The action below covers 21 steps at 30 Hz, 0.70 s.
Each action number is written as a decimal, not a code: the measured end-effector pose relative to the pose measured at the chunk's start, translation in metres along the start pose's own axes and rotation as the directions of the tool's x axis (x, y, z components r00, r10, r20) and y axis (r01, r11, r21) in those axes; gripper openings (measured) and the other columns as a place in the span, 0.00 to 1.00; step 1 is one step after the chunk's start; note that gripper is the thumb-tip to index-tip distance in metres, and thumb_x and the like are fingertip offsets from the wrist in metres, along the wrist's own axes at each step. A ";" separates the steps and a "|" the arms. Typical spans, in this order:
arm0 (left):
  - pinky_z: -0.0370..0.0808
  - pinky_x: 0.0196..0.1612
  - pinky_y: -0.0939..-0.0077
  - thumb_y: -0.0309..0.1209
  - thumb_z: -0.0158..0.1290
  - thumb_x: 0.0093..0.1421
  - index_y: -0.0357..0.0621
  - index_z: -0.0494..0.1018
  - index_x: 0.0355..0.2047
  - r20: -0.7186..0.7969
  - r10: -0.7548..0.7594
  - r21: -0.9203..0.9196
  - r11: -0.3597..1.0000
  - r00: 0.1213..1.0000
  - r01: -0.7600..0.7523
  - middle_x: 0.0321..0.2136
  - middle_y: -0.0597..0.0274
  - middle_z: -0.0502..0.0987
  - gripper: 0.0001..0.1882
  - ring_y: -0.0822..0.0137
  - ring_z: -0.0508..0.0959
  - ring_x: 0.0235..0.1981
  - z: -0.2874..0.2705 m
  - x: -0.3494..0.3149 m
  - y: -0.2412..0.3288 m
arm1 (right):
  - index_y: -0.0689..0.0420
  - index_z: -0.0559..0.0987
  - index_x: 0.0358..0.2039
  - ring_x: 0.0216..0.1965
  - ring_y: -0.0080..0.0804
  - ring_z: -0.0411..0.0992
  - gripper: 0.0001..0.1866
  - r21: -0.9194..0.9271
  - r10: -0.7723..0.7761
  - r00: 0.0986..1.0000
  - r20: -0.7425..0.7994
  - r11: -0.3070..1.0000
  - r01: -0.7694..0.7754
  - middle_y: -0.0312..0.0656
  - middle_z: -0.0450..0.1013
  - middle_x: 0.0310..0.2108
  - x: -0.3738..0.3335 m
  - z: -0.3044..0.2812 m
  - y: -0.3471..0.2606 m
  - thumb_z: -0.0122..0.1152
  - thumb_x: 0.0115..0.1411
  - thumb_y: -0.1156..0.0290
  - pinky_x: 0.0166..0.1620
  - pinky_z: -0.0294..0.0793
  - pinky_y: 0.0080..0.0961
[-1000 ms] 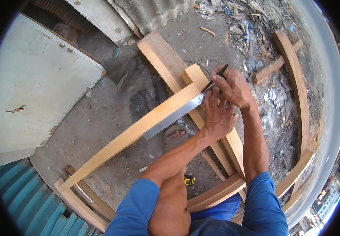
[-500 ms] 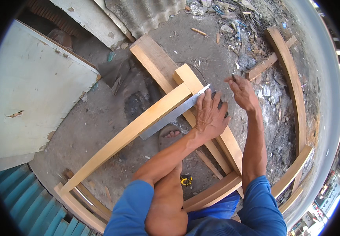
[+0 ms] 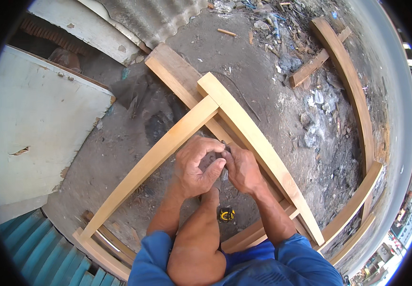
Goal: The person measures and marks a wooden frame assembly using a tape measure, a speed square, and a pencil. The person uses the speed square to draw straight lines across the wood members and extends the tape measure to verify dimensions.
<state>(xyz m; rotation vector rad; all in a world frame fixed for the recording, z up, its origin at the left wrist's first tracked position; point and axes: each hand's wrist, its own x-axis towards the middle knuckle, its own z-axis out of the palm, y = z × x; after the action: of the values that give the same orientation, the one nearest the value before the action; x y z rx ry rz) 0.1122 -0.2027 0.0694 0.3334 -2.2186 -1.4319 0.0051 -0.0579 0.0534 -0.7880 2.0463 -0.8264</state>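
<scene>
My left hand (image 3: 197,164) and my right hand (image 3: 245,172) meet above the wooden frame's inner corner. Both are closed, their fingertips pinching a small dark object (image 3: 225,148) too covered to identify. The left thumb and forefinger curve into a ring. Beyond my hands, a long pale wooden bar (image 3: 156,159) runs from lower left and butts against a second bar (image 3: 258,143) near its far end, forming a corner. The metal square seen earlier does not show plainly now.
A wide plank (image 3: 175,69) lies under the frame's corner. A yellow and black tape measure (image 3: 226,214) sits on the ground by my leg. Other timbers (image 3: 351,90) lie at the right, near scattered debris (image 3: 282,31). A pale panel (image 3: 48,124) stands at the left.
My left hand has left the metal square by the corner and drawn back toward me. My right hand has come down and left to meet it at the small dark object.
</scene>
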 end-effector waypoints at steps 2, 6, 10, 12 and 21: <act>0.79 0.41 0.57 0.36 0.64 0.59 0.41 0.75 0.48 0.005 -0.060 0.290 0.956 0.998 0.056 0.31 0.54 0.82 0.20 0.48 0.82 0.33 -0.017 -0.016 -0.004 | 0.67 0.74 0.35 0.38 0.71 0.73 0.12 0.085 -0.012 0.997 0.076 0.996 0.005 0.66 0.75 0.34 -0.012 0.045 0.006 0.52 0.69 0.69 0.42 0.71 0.56; 0.77 0.37 0.59 0.38 0.63 0.62 0.40 0.74 0.53 0.196 -0.536 0.229 0.839 0.821 0.493 0.27 0.54 0.80 0.23 0.50 0.79 0.28 -0.019 -0.109 -0.038 | 0.64 0.76 0.36 0.34 0.66 0.73 0.09 0.262 -0.090 0.996 0.012 0.961 0.083 0.63 0.75 0.32 -0.034 0.094 0.034 0.53 0.69 0.70 0.40 0.73 0.49; 0.74 0.31 0.67 0.41 0.58 0.67 0.39 0.73 0.53 0.135 -0.845 0.044 0.527 0.517 0.849 0.23 0.61 0.74 0.21 0.67 0.74 0.25 -0.026 -0.197 -0.065 | 0.61 0.76 0.48 0.39 0.58 0.77 0.15 0.150 0.250 0.956 0.152 0.950 -0.272 0.59 0.78 0.35 -0.072 0.088 0.073 0.56 0.68 0.64 0.45 0.75 0.47; 0.75 0.34 0.66 0.42 0.56 0.68 0.37 0.73 0.53 -0.048 -0.952 0.017 0.302 0.303 0.953 0.25 0.59 0.75 0.22 0.67 0.75 0.27 -0.030 -0.236 -0.082 | 0.57 0.74 0.55 0.45 0.53 0.78 0.21 -0.297 0.444 0.868 0.222 0.879 -0.374 0.57 0.78 0.40 -0.100 0.087 0.096 0.59 0.67 0.60 0.49 0.75 0.47; 0.69 0.62 0.52 0.46 0.57 0.63 0.28 0.71 0.55 -0.449 -0.843 0.606 -0.043 0.296 0.795 0.53 0.31 0.75 0.32 0.39 0.75 0.57 -0.036 -0.334 -0.100 | 0.49 0.70 0.61 0.59 0.52 0.66 0.35 -0.650 0.376 0.851 0.368 0.758 -0.054 0.52 0.67 0.56 -0.182 0.175 0.146 0.71 0.55 0.54 0.57 0.68 0.47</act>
<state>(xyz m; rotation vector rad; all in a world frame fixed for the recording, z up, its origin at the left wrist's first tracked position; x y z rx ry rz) 0.4115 -0.1250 -0.0947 2.3756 -2.6088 -0.6284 0.2062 0.1159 -0.0664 -0.9534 1.8857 0.2229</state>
